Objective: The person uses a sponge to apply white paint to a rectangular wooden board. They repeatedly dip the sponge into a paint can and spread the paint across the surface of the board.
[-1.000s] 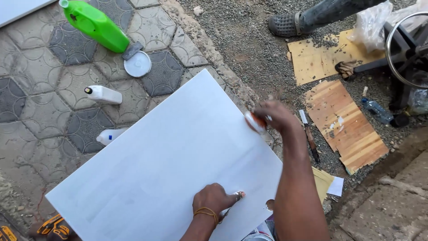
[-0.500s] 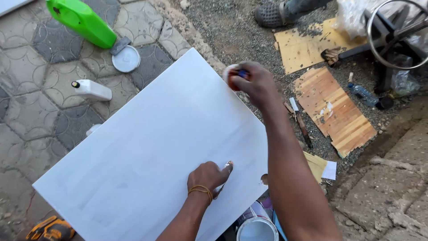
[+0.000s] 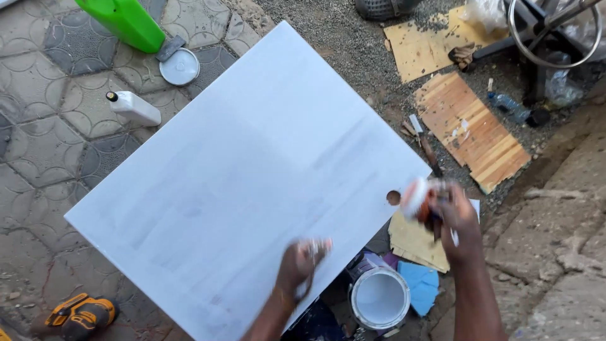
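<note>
Below you, on the patterned paving, lies a large white board, tilted across the view with one corner toward the gravel. Your left hand rests on the board near its lower edge, fingers curled around something small and pale; it is blurred, so you cannot tell what it is. Your right hand is just off the board's right corner, closed around a small roller with a white sleeve and an orange-red part, also blurred. A round hole sits in the board just beside the roller. Near your arms stands an open paint can with white inside, next to a blue scrap. Beyond the board's far edge are a green jug, a round white lid and a white bottle. An orange and black power tool lies at lower left, and wooden boards lie on the gravel.
</note>
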